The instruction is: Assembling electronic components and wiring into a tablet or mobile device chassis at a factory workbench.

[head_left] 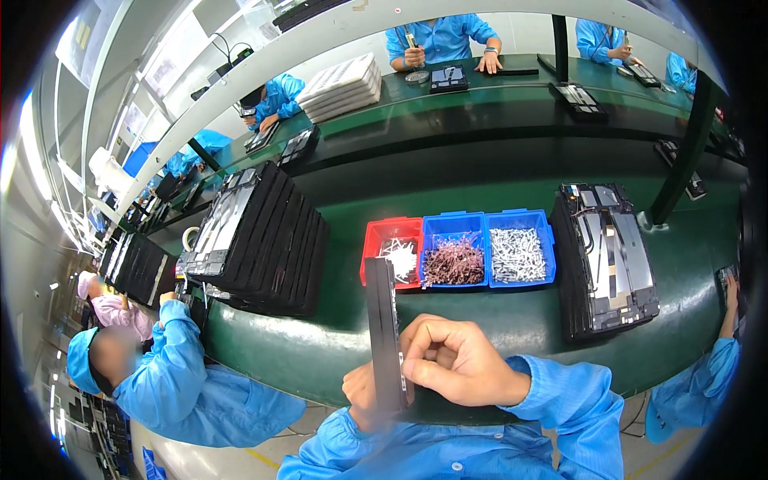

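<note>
A black tablet housing (pixel 381 328) stands on edge in front of me, its narrow side facing up. My left hand (pixel 362 394) is closed round its lower left part, the fingers partly hidden behind it. Thumb and forefinger of my right hand (pixel 460 364) pinch together against the housing's right side; whatever they hold is too small or hidden to make out. Just beyond it sit a red bin (pixel 370 252) with small white pieces, a blue bin (pixel 454 222) of brownish-pink small parts and another blue bin (pixel 550 248) of white-and-grey small parts.
Tall stacks of open tablet housings flank the bins: a left stack (pixel 268 240) and a right stack (pixel 608 264). Co-workers in blue sit on the left (pixel 200 392), at the far right and across the green bench (pixel 344 344). White trays (pixel 340 88) are piled at the back.
</note>
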Available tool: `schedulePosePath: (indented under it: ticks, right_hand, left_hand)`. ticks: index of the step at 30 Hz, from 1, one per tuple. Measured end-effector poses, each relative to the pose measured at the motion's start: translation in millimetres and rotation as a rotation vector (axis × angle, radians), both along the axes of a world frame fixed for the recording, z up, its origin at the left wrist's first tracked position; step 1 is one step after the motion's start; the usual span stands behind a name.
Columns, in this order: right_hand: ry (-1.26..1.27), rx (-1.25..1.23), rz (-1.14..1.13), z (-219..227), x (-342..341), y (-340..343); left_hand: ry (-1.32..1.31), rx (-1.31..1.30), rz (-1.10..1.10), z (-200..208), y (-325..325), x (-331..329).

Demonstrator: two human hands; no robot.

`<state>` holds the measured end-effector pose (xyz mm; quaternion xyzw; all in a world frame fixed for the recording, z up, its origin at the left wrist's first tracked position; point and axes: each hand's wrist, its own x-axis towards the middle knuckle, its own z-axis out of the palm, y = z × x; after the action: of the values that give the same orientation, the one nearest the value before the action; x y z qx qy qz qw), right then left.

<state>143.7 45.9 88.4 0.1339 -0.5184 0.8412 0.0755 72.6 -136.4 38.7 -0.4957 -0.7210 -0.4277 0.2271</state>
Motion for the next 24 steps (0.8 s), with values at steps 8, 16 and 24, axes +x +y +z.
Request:
schedulePosePath:
  ticks: [8, 16, 24]
  right_hand:
    - [-0.061, -0.043, 0.035, 7, 2, 2]
    - [-0.262, -0.115, 0.042, 14, 3, 4]
    - [-0.279, -0.122, 0.047, 19, 5, 7]
  left_hand:
    - [0.042, -0.021, 0.026, -6, -3, 1]
    - [0.064, -0.022, 0.059, -5, 3, 2]
    - [0.076, -0.084, 0.091, -15, -1, 4]
